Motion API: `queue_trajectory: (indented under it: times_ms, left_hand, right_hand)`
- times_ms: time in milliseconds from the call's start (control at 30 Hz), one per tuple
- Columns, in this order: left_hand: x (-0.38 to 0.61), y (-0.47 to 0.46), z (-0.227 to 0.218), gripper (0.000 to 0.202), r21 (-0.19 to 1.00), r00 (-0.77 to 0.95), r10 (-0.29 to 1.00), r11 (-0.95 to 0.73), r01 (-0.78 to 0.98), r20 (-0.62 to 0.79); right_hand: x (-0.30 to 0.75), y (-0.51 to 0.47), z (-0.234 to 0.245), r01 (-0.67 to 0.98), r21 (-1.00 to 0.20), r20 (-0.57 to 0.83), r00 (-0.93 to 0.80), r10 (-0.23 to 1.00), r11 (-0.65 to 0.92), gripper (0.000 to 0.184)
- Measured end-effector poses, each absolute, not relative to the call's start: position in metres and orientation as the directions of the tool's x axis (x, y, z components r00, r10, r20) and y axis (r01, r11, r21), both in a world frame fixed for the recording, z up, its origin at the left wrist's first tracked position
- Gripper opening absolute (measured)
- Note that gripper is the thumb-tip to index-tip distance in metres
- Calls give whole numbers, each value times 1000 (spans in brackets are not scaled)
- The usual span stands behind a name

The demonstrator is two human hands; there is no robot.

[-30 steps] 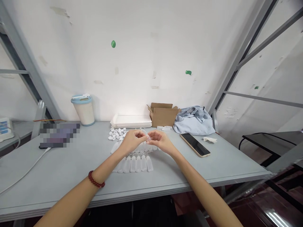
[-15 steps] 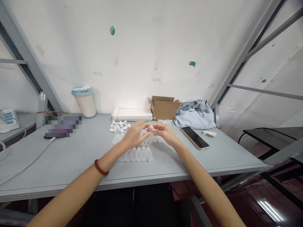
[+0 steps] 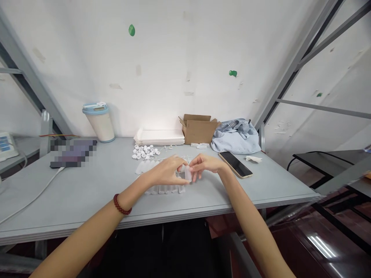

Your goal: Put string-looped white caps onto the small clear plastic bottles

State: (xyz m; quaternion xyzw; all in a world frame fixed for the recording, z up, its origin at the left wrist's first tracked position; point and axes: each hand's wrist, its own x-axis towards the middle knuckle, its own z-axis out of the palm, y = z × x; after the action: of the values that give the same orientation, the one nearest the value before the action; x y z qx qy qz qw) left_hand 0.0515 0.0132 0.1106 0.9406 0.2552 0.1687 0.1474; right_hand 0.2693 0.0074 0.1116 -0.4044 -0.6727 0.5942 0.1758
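A small translucent plastic bottle [image 3: 188, 175] is held nearly upright above the table, between both hands. My left hand [image 3: 166, 170] is closed on its left side, the thumb near the bottom and the fingers near the top. My right hand [image 3: 206, 163] pinches it at the upper right. Under and in front of my left hand lies a row of similar bottles [image 3: 166, 189], partly hidden by it. Another group of translucent bottles [image 3: 144, 166] lies behind my left wrist. Farther back sits a pile of small white caps [image 3: 145, 151].
At the back stand a stack of white flat pieces [image 3: 160, 137], an open cardboard box [image 3: 198, 132] and a bundled light-blue cloth [image 3: 236, 137]. A phone [image 3: 236, 165] and crumpled tissue [image 3: 254, 159] lie right. A blue-lidded cup [image 3: 100, 121] and a cabled, pixelated device [image 3: 78, 152] are left.
Both hands have come lower and nearer, and the bottle between them now shows most of its length. My right hand has turned, its fingers pointing down more. The view has shifted slightly.
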Motion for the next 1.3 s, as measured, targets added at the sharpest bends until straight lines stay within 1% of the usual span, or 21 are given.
queue_trajectory:
  times_ms: [33,100,233,467,767,867,933,1000,1067,1100,1133,1200,1233,1267,1300]
  left_hand:
    - [52,10,112,38,372,835,516,-826,424,192]
    - [54,5,112,39,366,869,481,-834,413,116]
    - [57,1,111,40,296,893,446,-862,413,53]
    - [55,6,106,43,223,881,469,-867,445,63]
    - [53,7,107,40,226,880,468,-868,441,80]
    - [54,7,108,46,254,875,479,-857,448,74]
    - [54,8,110,51,308,866,495,-836,454,68]
    - [53,13,111,52,379,848,524,-803,460,78]
    - [49,24,110,46,429,810,574,-766,479,119]
    - [45,31,109,41,434,778,609,-750,499,157]
    - [41,40,107,38,436,736,648,-731,526,198]
    - [31,59,102,29,407,648,705,-703,583,288]
    - [25,70,98,26,380,601,730,-683,624,325]
    - [20,80,94,25,351,566,747,-664,660,349]
    - [14,89,91,27,319,529,760,-643,696,376]
  right_hand:
    - [271,6,113,393,-918,-313,-638,704,-52,39]
    - [272,6,114,471,-879,-406,-655,637,-76,39]
    - [268,9,109,529,-843,-476,-647,595,-98,40]
    - [266,14,104,518,-850,-457,-641,616,-92,40]
    - [265,13,104,495,-864,-434,-650,623,-85,31]
    - [266,14,103,495,-865,-435,-654,619,-85,32]
    - [268,15,103,497,-864,-434,-656,617,-80,33]
    - [274,16,103,497,-865,-424,-644,637,-73,33]
    - [281,20,101,469,-881,-368,-597,713,-61,32]
    - [285,23,100,437,-898,-307,-551,776,-45,31]
    - [290,27,97,390,-920,-220,-487,845,-15,30]
    - [298,38,90,315,-946,-11,-268,963,77,30]
    - [302,44,85,335,-935,79,-136,987,121,28]
    - [305,50,81,402,-903,164,-3,986,152,26]
    - [308,56,76,512,-844,255,115,960,162,23]
